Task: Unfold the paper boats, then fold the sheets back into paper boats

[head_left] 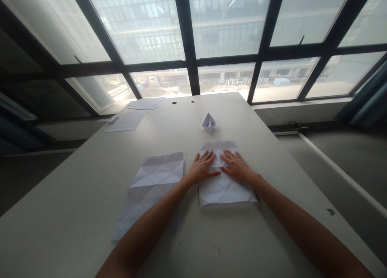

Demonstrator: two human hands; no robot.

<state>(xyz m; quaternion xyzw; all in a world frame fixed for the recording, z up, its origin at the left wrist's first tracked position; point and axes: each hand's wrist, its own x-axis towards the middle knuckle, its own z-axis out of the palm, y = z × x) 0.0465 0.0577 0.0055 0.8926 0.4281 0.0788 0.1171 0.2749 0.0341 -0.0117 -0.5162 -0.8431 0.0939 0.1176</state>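
A creased white sheet of paper (228, 191) lies on the table in front of me, its near corners turned and its far edge folded. My left hand (204, 167) rests flat on its upper left part, fingers spread. On the upper right part lies my right hand (237, 165), also flat with the fingers apart. The two thumbs point toward each other, a small gap between them. Left of this, partly under my left forearm, is a second creased sheet (160, 171). Beyond my hands stands a small folded paper figure (209, 122) with a pointed top.
The white table (90, 181) reaches to a wall of windows (223, 19). Several flat paper sheets (128, 120) lie at its far left. Two round holes are near the far edge. A small dark mark (330, 212) sits by the right edge.
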